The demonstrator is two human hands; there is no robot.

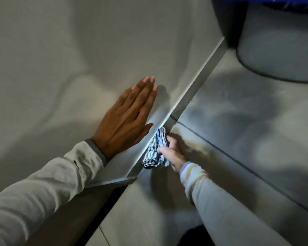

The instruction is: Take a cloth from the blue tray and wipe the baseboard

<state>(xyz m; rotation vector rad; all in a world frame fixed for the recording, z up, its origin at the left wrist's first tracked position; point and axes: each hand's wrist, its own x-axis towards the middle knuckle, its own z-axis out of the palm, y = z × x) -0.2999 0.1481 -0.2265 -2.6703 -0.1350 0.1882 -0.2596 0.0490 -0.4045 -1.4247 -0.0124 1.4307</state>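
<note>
A blue-and-white striped cloth (156, 150) is bunched in my right hand (172, 153), which presses it against the grey baseboard (194, 87) near the wall's outer corner. The baseboard runs diagonally from the lower middle up to the upper right, where wall meets floor. My left hand (126, 118) lies flat on the pale wall just above the baseboard, fingers straight and together, holding nothing. Both arms wear light long sleeves. A glossy blue object (292, 2), possibly the tray, shows at the top right edge.
A round grey bin (277, 50) stands on the floor at the upper right, close to the baseboard. The grey tiled floor (238, 112) has dark grout lines. The wall ends at a corner (130, 178) near the lower middle.
</note>
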